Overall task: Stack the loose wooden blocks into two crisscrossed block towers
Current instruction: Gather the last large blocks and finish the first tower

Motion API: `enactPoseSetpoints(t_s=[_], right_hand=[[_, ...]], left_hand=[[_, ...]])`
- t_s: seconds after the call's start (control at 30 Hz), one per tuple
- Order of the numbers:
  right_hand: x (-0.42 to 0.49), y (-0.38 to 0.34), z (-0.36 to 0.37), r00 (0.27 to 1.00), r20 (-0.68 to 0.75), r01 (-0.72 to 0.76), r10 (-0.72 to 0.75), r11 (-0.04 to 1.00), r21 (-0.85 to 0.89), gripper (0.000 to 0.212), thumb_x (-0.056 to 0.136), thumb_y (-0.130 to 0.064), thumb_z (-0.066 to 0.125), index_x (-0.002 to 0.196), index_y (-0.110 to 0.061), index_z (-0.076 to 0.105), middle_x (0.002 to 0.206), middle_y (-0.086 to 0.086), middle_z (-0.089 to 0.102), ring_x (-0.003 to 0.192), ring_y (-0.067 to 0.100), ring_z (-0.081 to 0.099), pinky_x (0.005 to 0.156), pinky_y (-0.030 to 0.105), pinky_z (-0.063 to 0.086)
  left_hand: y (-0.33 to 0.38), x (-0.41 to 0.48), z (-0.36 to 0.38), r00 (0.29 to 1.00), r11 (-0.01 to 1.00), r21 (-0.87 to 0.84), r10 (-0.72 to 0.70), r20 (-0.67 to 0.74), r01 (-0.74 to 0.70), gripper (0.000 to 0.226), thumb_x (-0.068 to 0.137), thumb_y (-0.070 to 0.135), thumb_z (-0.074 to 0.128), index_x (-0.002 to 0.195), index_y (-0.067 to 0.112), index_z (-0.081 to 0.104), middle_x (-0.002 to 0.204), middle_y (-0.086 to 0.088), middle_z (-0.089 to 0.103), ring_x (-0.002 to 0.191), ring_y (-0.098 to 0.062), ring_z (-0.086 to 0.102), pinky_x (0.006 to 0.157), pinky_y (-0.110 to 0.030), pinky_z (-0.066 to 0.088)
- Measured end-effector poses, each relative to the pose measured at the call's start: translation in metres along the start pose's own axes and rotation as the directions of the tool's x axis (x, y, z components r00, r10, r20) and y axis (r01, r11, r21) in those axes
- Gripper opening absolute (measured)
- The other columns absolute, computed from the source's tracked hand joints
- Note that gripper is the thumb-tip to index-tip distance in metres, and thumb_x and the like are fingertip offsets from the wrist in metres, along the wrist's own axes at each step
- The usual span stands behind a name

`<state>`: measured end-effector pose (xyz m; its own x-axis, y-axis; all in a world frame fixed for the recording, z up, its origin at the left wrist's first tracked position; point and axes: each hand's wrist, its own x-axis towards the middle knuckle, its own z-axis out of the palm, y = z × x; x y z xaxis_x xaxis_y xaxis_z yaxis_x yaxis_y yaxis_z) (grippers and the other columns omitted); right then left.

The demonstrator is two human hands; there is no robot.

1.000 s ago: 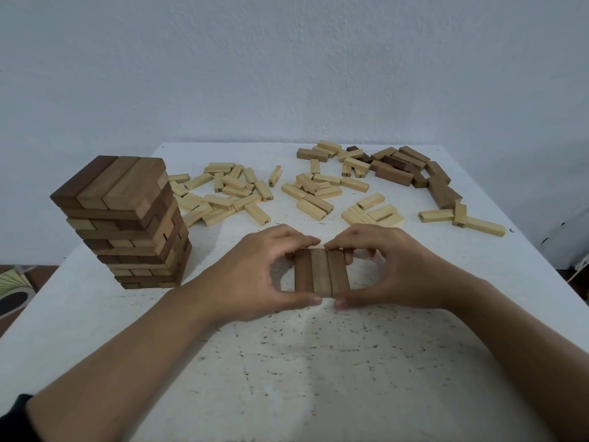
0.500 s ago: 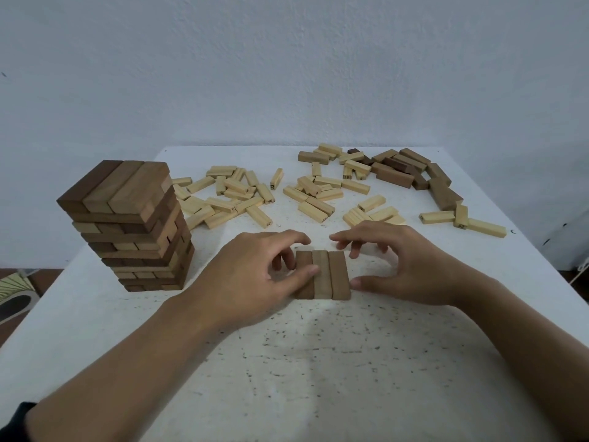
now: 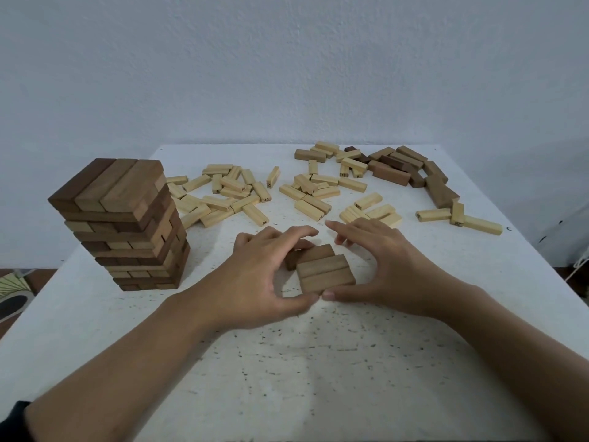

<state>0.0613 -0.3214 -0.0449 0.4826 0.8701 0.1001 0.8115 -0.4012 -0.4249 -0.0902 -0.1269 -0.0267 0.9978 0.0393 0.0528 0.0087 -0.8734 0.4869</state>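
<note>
Item under handling: a three-block layer (image 3: 325,272) of dark wood, lying flat on the table (image 3: 318,362) at near centre. Its blocks run left to right, and the far one sits slightly off to the left of the other two. In my judgement this is the base course of the second tower.

Left hand (image 3: 264,275): fingers curved over the far left of the layer, thumb at its near edge, so the hand grips the set. Right hand (image 3: 382,266): thumb tip touches the near edge and the fingers are spread and relaxed beyond the far right corner. They appear to hold nothing.

Finished tower (image 3: 127,218): stands upright at the left, well apart from the hands, its courses crisscrossed.

Stock: pale loose blocks (image 3: 242,193) are scattered across the far middle, and dark loose blocks (image 3: 411,170) are heaped at the far right.

Handling assessment: the blocks look rigid, light and smooth-faced (likely to slide on one another). They are best taken by the long sides between thumb and fingers and squared up by pressing on the ends. A careless nudge could skew the course.

Containers: none in view. All stock lies directly on the table.
</note>
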Motion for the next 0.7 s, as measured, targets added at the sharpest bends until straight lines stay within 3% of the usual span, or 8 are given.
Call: enactPoseSetpoints(t_s=[0.07,0.17,0.3,0.4,0.47,0.57,0.7], right_hand=[[0.000,-0.002,-0.002,0.999,0.034,-0.025,0.025,0.999,-0.020,0.108,0.067,-0.089,0.057,0.157,-0.041,0.021,0.136,-0.021,0.043,0.123,-0.003,0.031,0.107,0.033,0.030],[-0.004,-0.006,-0.012,0.986,0.140,-0.084,0.094,0.994,-0.075,0.106,0.070,-0.086,0.054,0.158,-0.042,0.015,0.152,-0.019,0.028,0.129,-0.004,0.019,0.113,0.033,0.023],[-0.016,-0.014,-0.017,0.949,0.292,0.000,0.118,0.928,-0.373,0.096,0.082,-0.088,0.012,0.161,-0.035,0.001,0.163,-0.013,0.001,0.147,0.008,0.000,0.122,0.042,0.009],[-0.020,-0.022,-0.009,0.964,0.251,0.040,0.093,0.878,-0.476,0.088,0.091,-0.076,-0.011,0.161,-0.024,0.000,0.164,-0.005,0.000,0.149,0.014,-0.001,0.121,0.045,0.012],[-0.022,-0.028,-0.003,0.962,0.246,0.017,0.117,0.875,-0.483,0.082,0.095,-0.069,-0.011,0.160,-0.020,-0.004,0.164,-0.003,-0.003,0.150,0.016,-0.003,0.122,0.045,0.010],[-0.023,-0.032,0.001,0.964,0.237,0.006,0.124,0.875,-0.484,0.082,0.095,-0.066,-0.012,0.160,-0.017,-0.007,0.166,-0.001,-0.005,0.151,0.016,-0.003,0.121,0.047,0.011],[-0.022,-0.032,0.006,0.966,0.227,-0.002,0.128,0.875,-0.484,0.087,0.089,-0.068,-0.018,0.160,-0.017,-0.009,0.168,0.001,-0.008,0.153,0.017,-0.006,0.122,0.050,0.011]], left_hand=[[-0.001,0.001,0.000,1.000,1.000,-0.017,-0.004,0.002,0.004,0.076,0.084,0.054,0.073,0.145,0.051,0.029,0.112,0.049,0.033,0.110,0.037,0.007,0.095,-0.013,0.023],[-0.003,0.001,0.000,1.000,0.999,-0.027,-0.020,0.010,0.020,0.073,0.084,0.052,0.074,0.143,0.052,0.030,0.112,0.051,0.034,0.110,0.038,0.005,0.095,-0.013,0.023],[-0.007,0.003,0.002,1.000,0.999,-0.030,-0.019,0.010,0.019,0.072,0.082,0.052,0.074,0.140,0.054,0.030,0.116,0.054,0.035,0.115,0.033,0.008,0.097,-0.015,0.021],[-0.009,0.004,0.005,1.000,1.000,-0.023,-0.008,-0.012,0.008,0.071,0.081,0.055,0.073,0.140,0.053,0.033,0.121,0.050,0.038,0.122,0.024,0.017,0.101,-0.017,0.020],[-0.010,0.004,0.006,1.000,0.999,-0.038,-0.016,-0.026,0.015,0.069,0.080,0.057,0.072,0.138,0.054,0.034,0.125,0.040,0.041,0.123,0.013,0.026,0.101,-0.020,0.025],[-0.009,0.004,0.010,0.999,0.999,-0.048,-0.013,-0.037,0.011,0.062,0.081,0.059,0.071,0.133,0.054,0.038,0.123,0.031,0.042,0.123,0.009,0.028,0.098,-0.020,0.030],[-0.009,0.007,0.013,1.000,0.999,-0.035,-0.021,-0.023,0.020,0.061,0.076,0.075,0.062,0.130,0.055,0.039,0.126,0.023,0.048,0.125,-0.012,0.039,0.101,-0.039,0.041]])
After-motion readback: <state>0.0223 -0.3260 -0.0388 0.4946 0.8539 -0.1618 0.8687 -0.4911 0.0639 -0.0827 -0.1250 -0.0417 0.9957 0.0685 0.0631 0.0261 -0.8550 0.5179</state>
